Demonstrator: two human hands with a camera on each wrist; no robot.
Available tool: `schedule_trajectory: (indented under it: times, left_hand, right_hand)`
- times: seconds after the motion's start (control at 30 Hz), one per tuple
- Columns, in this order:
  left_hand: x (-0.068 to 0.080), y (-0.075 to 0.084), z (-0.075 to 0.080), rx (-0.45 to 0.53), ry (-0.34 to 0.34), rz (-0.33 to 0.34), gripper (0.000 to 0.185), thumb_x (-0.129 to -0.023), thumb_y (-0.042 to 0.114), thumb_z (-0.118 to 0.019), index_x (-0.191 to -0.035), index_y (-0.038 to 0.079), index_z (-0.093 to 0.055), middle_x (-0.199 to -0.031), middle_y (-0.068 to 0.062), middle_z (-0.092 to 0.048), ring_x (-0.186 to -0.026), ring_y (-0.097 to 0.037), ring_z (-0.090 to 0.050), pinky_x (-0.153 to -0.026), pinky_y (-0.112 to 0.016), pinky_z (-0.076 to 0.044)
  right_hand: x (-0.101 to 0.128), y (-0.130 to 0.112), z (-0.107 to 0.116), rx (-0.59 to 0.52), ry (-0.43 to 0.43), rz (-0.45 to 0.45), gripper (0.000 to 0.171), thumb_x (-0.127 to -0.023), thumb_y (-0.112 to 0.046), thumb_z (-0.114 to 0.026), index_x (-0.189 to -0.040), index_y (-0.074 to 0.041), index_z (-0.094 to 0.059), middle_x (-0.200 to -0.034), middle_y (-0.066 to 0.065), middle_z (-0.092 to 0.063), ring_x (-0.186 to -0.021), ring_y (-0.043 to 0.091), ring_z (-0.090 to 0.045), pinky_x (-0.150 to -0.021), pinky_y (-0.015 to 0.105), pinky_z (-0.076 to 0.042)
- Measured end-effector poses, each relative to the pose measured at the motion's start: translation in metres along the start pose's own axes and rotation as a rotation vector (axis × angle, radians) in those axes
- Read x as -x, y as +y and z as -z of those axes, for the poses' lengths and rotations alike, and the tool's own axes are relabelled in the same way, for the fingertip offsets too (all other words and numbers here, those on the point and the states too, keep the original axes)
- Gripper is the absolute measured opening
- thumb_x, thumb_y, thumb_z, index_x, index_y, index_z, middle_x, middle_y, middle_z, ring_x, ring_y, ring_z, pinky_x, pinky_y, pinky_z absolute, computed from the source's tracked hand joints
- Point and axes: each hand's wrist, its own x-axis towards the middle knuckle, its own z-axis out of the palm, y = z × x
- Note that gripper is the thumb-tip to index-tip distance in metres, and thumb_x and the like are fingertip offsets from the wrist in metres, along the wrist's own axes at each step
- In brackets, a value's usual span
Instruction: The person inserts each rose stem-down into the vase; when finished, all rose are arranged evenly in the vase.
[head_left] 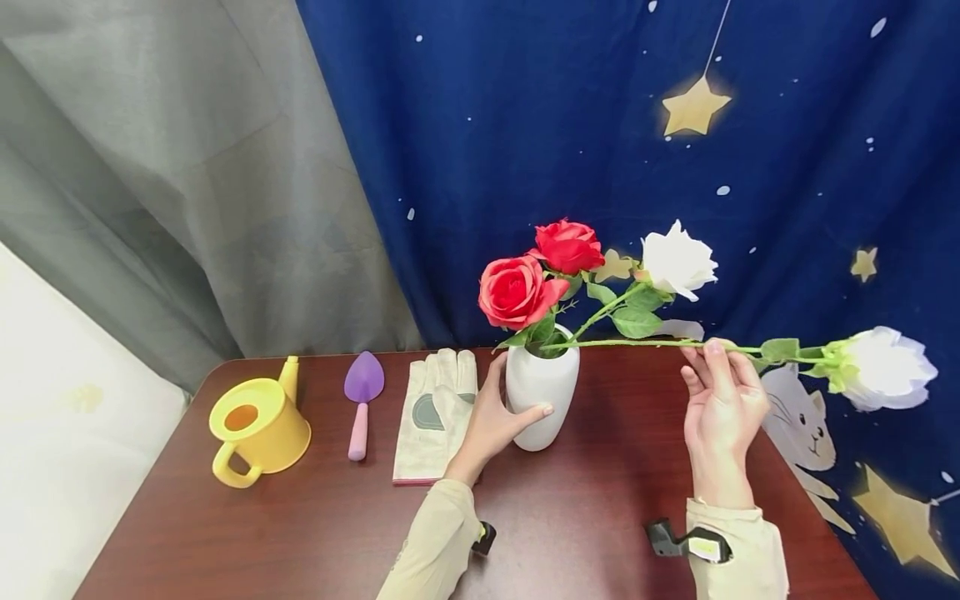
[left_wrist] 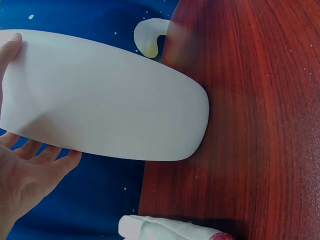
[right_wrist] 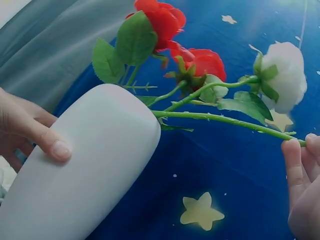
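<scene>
The left hand [head_left: 495,417] is curling round the white vase [head_left: 542,390], thumb on its near side and fingers behind, steadying it where it is standing near the middle of the table [head_left: 300,533]. The vase is looking smooth, glazed and rounded, probably ceramic: slippery, breakable, and best gripped at its widest part. The right hand [head_left: 722,400] is pinching the long green stem [head_left: 637,342] of a white rose [head_left: 885,368] between its fingertips, the stem lying almost level with its cut end at the vase mouth and its bloom far out to the right. The stem seems thin, light and springy, likely artificial, so holding it mid-length is suiting it. Two red roses [head_left: 517,290] and another white rose [head_left: 677,261] are already standing in the vase. To the left are lying a cloth glove [head_left: 435,412], a purple trowel [head_left: 362,392] and a yellow watering can [head_left: 257,423].
</scene>
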Motion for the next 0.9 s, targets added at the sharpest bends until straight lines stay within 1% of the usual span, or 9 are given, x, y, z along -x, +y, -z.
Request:
schedule_trajectory:
  times: [0.13,0.37,0.53,0.6,0.73,0.83,0.9]
  left_hand:
    - [0.0,0.0,-0.001,-0.003,-0.002,0.002,0.085,-0.069,0.016,-0.083,-0.138,0.006,-0.033,-0.131,-0.01,-0.046,-0.116,-0.024,-0.048,-0.096,-0.04,-0.04]
    - [0.0,0.001,-0.001,-0.014,-0.007,-0.003,0.086,-0.069,0.015,-0.083,-0.139,0.005,-0.033,-0.132,-0.01,-0.045,-0.118,-0.021,-0.047,-0.098,-0.037,-0.038]
    - [0.001,0.002,0.0,-0.005,0.005,-0.003,0.086,-0.069,0.015,-0.083,-0.138,0.005,-0.033,-0.133,-0.01,-0.045,-0.117,-0.023,-0.047,-0.098,-0.038,-0.038]
    - [0.002,0.002,0.0,-0.008,0.005,-0.001,0.086,-0.069,0.015,-0.083,-0.138,0.005,-0.033,-0.133,-0.01,-0.046,-0.117,-0.023,-0.047,-0.098,-0.038,-0.038]
    - [0.002,0.002,0.0,-0.011,-0.002,0.0,0.086,-0.069,0.016,-0.083,-0.139,0.006,-0.033,-0.133,-0.009,-0.045,-0.117,-0.022,-0.047,-0.098,-0.037,-0.038]
    - [0.001,0.002,0.0,-0.016,0.004,0.001,0.086,-0.069,0.015,-0.083,-0.138,0.007,-0.034,-0.132,-0.009,-0.046,-0.116,-0.022,-0.048,-0.097,-0.037,-0.039]
    - [0.001,0.002,0.0,-0.023,0.005,-0.002,0.085,-0.069,0.015,-0.083,-0.138,0.006,-0.034,-0.132,-0.009,-0.046,-0.116,-0.022,-0.048,-0.097,-0.038,-0.039]
  right_hand:
    - [0.001,0.003,-0.007,0.065,-0.075,0.041,0.006,-0.08,0.014,-0.063,-0.086,0.016,-0.061,-0.075,0.02,-0.064,-0.066,0.029,-0.067,-0.049,0.027,-0.052]
    - [0.006,0.017,-0.021,0.281,-0.186,0.157,0.013,-0.077,0.013,-0.068,-0.087,0.018,-0.062,-0.076,0.018,-0.066,-0.066,0.028,-0.067,-0.049,0.028,-0.052]
    - [0.014,0.03,-0.026,0.424,-0.258,0.179,0.019,-0.075,0.01,-0.071,-0.09,0.02,-0.062,-0.076,0.016,-0.067,-0.065,0.025,-0.067,-0.05,0.027,-0.052]
    - [0.016,0.033,-0.027,0.447,-0.268,0.187,0.02,-0.075,0.01,-0.071,-0.089,0.02,-0.063,-0.075,0.015,-0.068,-0.064,0.024,-0.067,-0.05,0.027,-0.052]
    - [0.018,0.039,-0.025,0.49,-0.281,0.233,0.019,-0.074,0.009,-0.072,-0.088,0.019,-0.064,-0.073,0.014,-0.068,-0.063,0.021,-0.067,-0.05,0.025,-0.051]
    - [0.02,0.042,-0.024,0.554,-0.317,0.25,0.017,-0.075,0.008,-0.072,-0.087,0.018,-0.065,-0.071,0.012,-0.068,-0.062,0.019,-0.067,-0.051,0.024,-0.051]
    - [0.023,0.045,-0.025,0.583,-0.342,0.247,0.015,-0.075,0.009,-0.071,-0.086,0.018,-0.065,-0.07,0.01,-0.068,-0.062,0.017,-0.066,-0.051,0.023,-0.051]
